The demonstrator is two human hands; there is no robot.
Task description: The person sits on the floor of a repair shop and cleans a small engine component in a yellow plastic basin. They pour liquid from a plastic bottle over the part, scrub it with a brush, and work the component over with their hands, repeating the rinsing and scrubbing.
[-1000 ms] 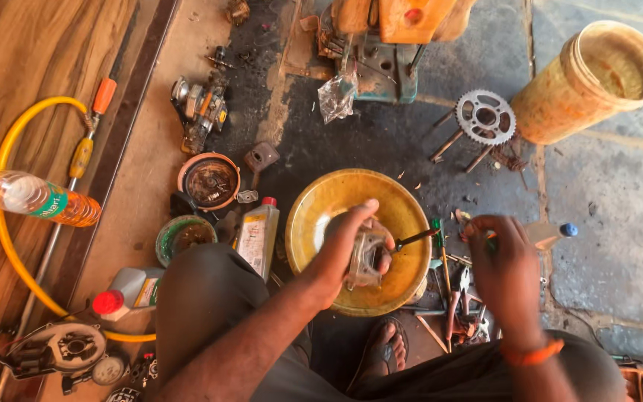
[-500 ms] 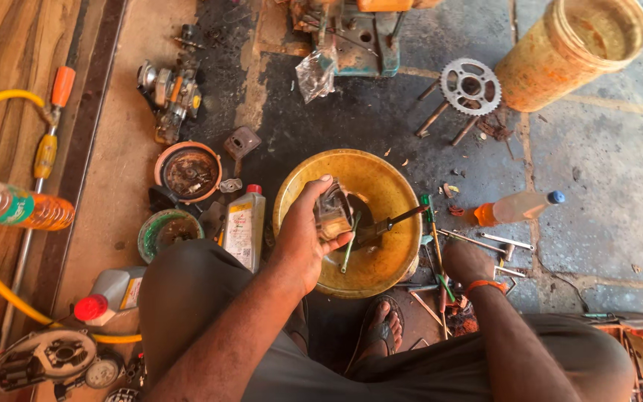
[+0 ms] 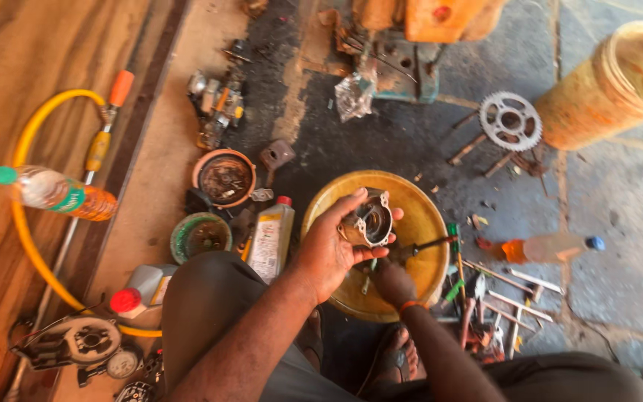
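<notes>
A small white labelled bottle with a red cap [image 3: 271,237] stands on the floor just left of the yellow basin [image 3: 418,223]. Above that basin, the left hand [image 3: 329,249] curls around a grey metal engine part [image 3: 368,220], its round opening facing up. Below it, the right hand [image 3: 392,281] pinches a dark brush [image 3: 422,247] whose long handle points right.

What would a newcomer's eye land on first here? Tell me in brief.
The left hand holding up a round metal engine part over the yellow basin at centre, the right hand just below it. Then the toothed sprocket upper right, beside a big yellowish tub, and the yellow hose looping at left.
</notes>
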